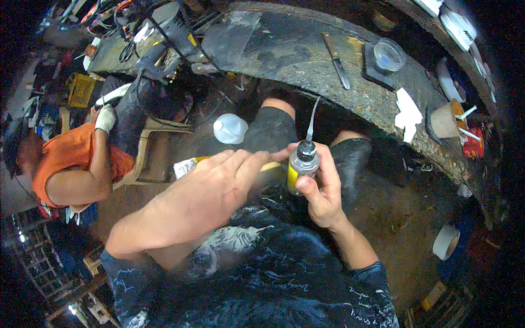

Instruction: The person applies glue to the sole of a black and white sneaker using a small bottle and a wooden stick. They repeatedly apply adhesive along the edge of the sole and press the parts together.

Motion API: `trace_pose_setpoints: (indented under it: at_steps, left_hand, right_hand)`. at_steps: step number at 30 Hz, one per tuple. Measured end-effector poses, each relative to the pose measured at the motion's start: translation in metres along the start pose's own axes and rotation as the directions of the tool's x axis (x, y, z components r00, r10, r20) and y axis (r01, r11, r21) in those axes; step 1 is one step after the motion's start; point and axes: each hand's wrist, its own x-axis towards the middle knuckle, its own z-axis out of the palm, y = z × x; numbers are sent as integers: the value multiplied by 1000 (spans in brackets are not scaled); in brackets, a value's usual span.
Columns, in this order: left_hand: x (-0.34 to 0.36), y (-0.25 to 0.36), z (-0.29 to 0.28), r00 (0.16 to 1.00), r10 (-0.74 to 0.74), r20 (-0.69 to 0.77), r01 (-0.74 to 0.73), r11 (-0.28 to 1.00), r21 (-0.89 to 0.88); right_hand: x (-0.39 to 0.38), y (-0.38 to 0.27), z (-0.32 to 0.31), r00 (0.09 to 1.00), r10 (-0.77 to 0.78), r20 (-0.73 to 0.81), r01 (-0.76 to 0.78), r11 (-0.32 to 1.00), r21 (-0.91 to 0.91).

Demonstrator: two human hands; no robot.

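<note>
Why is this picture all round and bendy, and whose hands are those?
It comes from a wide fisheye camera on a person's head, looking down, so straight edges bend. No robot here: the two bare hands in the middle belong to that person. The right hand holds a bottle with a long, thin nozzle. The left hand covers something mostly hidden; I can't tell what. On the dark bench lie a knife, a clear tub on a block, and something white. The person in orange is someone else.
</note>
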Motion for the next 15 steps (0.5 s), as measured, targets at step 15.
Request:
trace_pose_setpoints:
  at_steps: [15]
  left_hand:
    - [3,-27,8,998,-42,-36,38,994,-101]
  right_hand:
    - [7,-91,-52,865,-410,289,359,105,-927]
